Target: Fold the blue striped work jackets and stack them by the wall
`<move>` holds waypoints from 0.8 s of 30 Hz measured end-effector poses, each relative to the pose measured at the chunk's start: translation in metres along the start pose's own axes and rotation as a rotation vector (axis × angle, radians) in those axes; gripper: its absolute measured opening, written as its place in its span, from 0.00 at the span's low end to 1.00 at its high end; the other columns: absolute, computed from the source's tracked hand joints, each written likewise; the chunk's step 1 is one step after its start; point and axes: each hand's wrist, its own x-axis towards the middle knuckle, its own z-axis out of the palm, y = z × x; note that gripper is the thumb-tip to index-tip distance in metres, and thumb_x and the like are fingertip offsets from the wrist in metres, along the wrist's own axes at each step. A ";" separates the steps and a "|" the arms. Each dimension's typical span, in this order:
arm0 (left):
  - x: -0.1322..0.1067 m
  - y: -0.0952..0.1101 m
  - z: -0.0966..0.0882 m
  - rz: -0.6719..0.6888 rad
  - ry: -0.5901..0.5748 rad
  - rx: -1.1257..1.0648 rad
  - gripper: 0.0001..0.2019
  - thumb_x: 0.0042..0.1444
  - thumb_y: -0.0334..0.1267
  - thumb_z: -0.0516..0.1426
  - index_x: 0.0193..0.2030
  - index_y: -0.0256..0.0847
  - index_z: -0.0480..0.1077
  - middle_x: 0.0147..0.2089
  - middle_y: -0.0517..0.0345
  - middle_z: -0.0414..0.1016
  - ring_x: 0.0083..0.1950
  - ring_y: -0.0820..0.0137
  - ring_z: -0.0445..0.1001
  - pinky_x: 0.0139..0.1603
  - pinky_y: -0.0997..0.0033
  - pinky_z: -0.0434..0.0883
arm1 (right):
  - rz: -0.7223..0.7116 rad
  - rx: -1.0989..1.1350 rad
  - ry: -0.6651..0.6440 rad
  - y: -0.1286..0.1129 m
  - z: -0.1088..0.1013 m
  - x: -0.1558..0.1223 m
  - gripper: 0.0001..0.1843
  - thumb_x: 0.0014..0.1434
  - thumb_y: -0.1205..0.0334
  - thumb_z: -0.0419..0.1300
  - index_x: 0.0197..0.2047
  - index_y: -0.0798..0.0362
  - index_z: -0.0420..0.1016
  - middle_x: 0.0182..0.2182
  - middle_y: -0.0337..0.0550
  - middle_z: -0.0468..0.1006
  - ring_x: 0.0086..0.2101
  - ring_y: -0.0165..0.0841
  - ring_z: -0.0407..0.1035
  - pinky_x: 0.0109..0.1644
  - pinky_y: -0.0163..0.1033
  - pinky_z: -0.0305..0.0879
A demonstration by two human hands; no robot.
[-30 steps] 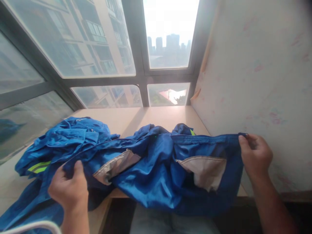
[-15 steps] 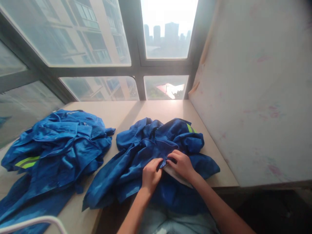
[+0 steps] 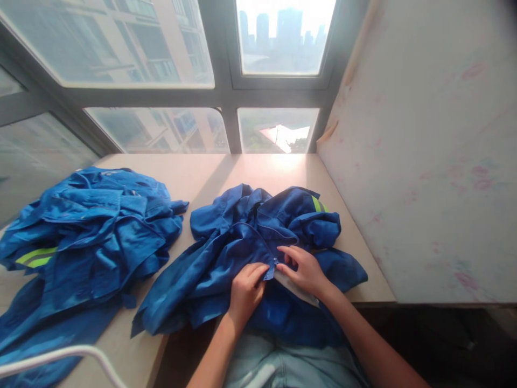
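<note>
A crumpled blue work garment (image 3: pixel 226 253) with a yellow-green reflective stripe lies on the pale wooden table (image 3: pixel 258 172), its lower part hanging over the near edge. My left hand (image 3: pixel 246 291) pinches the blue cloth at the garment's waist. Beside it, my right hand (image 3: pixel 305 269) grips the same edge, fingers pressed on the fabric where a small fastener shows. The two hands almost touch.
A second heap of blue work clothes (image 3: pixel 84 237) with a reflective stripe covers the table's left side. A white wall panel (image 3: pixel 424 151) borders the table on the right, windows (image 3: pixel 161 48) stand behind. A white curved tube (image 3: pixel 60 358) shows at the lower left.
A second ago my hands held the garment stretched wide apart. They came together at its middle, and the garment now lies bunched on the table. Since half a second ago the hands barely moved.
</note>
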 end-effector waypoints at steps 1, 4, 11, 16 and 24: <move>0.000 0.000 0.000 0.002 0.001 0.001 0.18 0.56 0.22 0.55 0.50 0.44 0.74 0.47 0.53 0.80 0.47 0.65 0.78 0.51 0.63 0.76 | 0.004 -0.020 -0.016 -0.001 0.000 0.000 0.18 0.61 0.57 0.64 0.54 0.48 0.76 0.34 0.40 0.77 0.33 0.33 0.70 0.38 0.37 0.66; 0.000 0.001 0.000 -0.011 0.007 0.005 0.16 0.58 0.24 0.55 0.49 0.44 0.74 0.47 0.53 0.80 0.47 0.65 0.78 0.50 0.63 0.76 | -0.006 -0.065 -0.045 -0.004 0.000 -0.001 0.12 0.62 0.56 0.62 0.49 0.46 0.79 0.35 0.40 0.78 0.35 0.34 0.71 0.38 0.37 0.66; 0.001 0.005 0.000 -0.036 0.009 0.020 0.17 0.59 0.24 0.55 0.50 0.45 0.74 0.47 0.55 0.80 0.48 0.66 0.78 0.51 0.63 0.76 | -0.061 -0.031 -0.018 0.001 0.003 -0.004 0.12 0.67 0.61 0.55 0.45 0.47 0.80 0.36 0.42 0.79 0.38 0.34 0.73 0.42 0.38 0.66; 0.003 0.006 0.001 -0.022 -0.069 0.068 0.24 0.55 0.21 0.55 0.57 0.45 0.70 0.52 0.54 0.78 0.53 0.63 0.76 0.56 0.60 0.75 | -0.058 0.087 0.001 0.004 0.003 -0.004 0.09 0.65 0.65 0.56 0.40 0.49 0.79 0.35 0.43 0.79 0.35 0.33 0.72 0.40 0.37 0.66; 0.017 0.014 0.000 0.077 -0.117 0.104 0.20 0.59 0.31 0.59 0.58 0.45 0.70 0.51 0.52 0.78 0.51 0.63 0.76 0.52 0.62 0.76 | -0.025 0.275 0.051 0.003 -0.001 -0.004 0.07 0.63 0.64 0.59 0.37 0.51 0.79 0.33 0.42 0.79 0.31 0.31 0.71 0.34 0.35 0.65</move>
